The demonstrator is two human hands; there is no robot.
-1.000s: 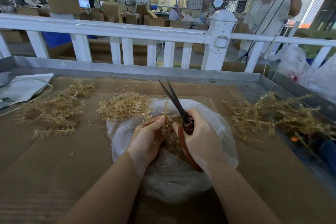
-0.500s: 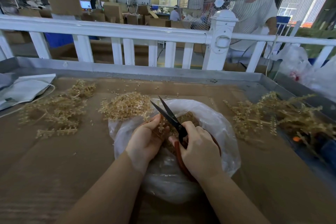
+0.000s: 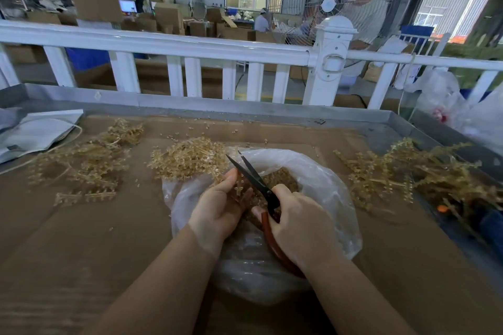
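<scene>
Ok, R hand point(image 3: 302, 228) curled round red-handled scissors point(image 3: 255, 179), blades part-open pointing ~11 o'clock, L hand point(image 3: 217, 207) pinching tan plastic sprig point(image 3: 241, 188) just at blades' 9 o'clock side, both over open clear bag point(image 3: 324, 182) mid-table, pile point(image 3: 187, 160) at bag's 11 o'clock, heap point(image 3: 408, 171) at 3.

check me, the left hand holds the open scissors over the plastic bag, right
Wrong hand. In the head view the right hand grips the open scissors over the plastic bag; the left hand holds a beaded sprig.
</scene>
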